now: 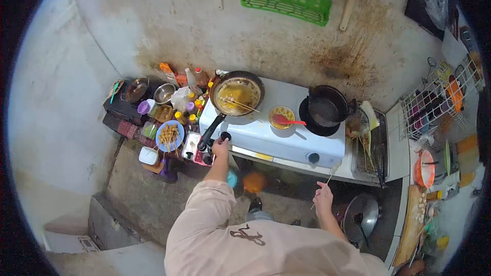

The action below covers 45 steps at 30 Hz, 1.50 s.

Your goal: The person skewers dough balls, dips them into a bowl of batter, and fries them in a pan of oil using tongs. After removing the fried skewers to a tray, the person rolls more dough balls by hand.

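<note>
My left hand (pixel 220 147) is at the front of the white stove (pixel 266 139), its fingers closed on a black stove knob (pixel 225 136). Just above it, a frying pan (pixel 250 82) with yellow oil sits on the left burner, its black handle angled toward me. Skewers (pixel 239 104) rest in the pan with their sticks over its rim. My right hand (pixel 322 199) pinches a thin skewer (pixel 329 178) upright in front of the stove. Something pale and small is on the skewer's upper end. A bowl (pixel 280 129) of yellow liquid with a red spoon (pixel 289 120) stands mid-stove.
A dark pot (pixel 328 106) occupies the right burner. Left of the stove are a blue plate (pixel 177 142) of skewers, a white lidded box (pixel 149 155) and several bottles. A wok (pixel 361 216) lies low at right, near a wooden board (pixel 407 225) and a wire rack (pixel 434 97).
</note>
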Motion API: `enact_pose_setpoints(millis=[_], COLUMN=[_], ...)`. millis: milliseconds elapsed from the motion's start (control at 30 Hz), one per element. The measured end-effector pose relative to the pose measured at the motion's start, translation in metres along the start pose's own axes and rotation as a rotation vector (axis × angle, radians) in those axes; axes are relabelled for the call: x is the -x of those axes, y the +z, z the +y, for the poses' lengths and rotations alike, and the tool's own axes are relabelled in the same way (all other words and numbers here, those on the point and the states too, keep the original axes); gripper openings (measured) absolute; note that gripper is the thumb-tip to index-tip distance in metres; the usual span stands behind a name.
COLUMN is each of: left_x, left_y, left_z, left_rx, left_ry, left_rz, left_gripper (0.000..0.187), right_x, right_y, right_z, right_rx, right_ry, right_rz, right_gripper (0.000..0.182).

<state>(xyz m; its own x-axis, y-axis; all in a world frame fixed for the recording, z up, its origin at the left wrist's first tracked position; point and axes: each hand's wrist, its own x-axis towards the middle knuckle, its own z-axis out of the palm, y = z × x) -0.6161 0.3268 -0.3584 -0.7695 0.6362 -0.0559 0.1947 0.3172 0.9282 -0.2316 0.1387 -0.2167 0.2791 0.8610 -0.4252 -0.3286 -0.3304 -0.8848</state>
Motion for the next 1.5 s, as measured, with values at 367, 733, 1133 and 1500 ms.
enact_pose_setpoints(millis=[367, 733, 1133, 1500], left_x=[0.002, 0.001, 0.147, 0.408], left_y=[0.009, 0.001, -0.019, 0.073], left_z=[-0.011, -0.005, -0.067, -0.060], left_rx=[-0.018, -0.149, -0.088, 0.219], left_ry=[0.077, 0.118, -0.011, -0.071], left_rz=[0.104, 0.057, -0.274, -0.609], left_gripper=[0.029, 0.032, 0.052, 0.022], right_x=[-0.003, -0.006, -0.004, -0.026], right_y=[-0.033, -0.036, -0.061, -0.218], right_z=[-0.005, -0.002, 0.009, 0.028], right_rx=[0.012, 0.041, -0.081, 0.044], right_ry=[-0.026, -0.033, 0.041, -0.319], right_rz=[0.041, 0.062, 0.174, 0.079], right_gripper=[0.030, 0.028, 0.027, 0.032])
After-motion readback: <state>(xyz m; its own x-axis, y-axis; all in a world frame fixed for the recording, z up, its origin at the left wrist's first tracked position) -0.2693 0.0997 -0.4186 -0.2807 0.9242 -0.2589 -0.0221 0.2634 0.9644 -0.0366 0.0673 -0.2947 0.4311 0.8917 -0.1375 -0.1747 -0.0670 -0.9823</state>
